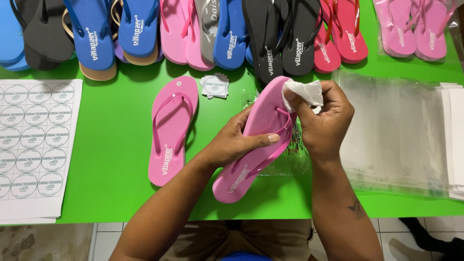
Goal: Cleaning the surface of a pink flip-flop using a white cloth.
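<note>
My left hand (237,140) grips a pink flip-flop (256,145) by its middle, thumb across the footbed, holding it tilted above the green table (111,159). My right hand (321,118) pinches a crumpled white tissue (304,92) against the toe end of that flip-flop. A second pink flip-flop (171,130) lies flat on the table to the left, sole down, apart from both hands.
A row of blue, black, grey, pink and red flip-flops (232,34) lines the far edge. A white sheet of round stickers (34,145) lies at left, a small stack of cut stickers (215,86) in the middle, clear plastic bags (396,135) at right.
</note>
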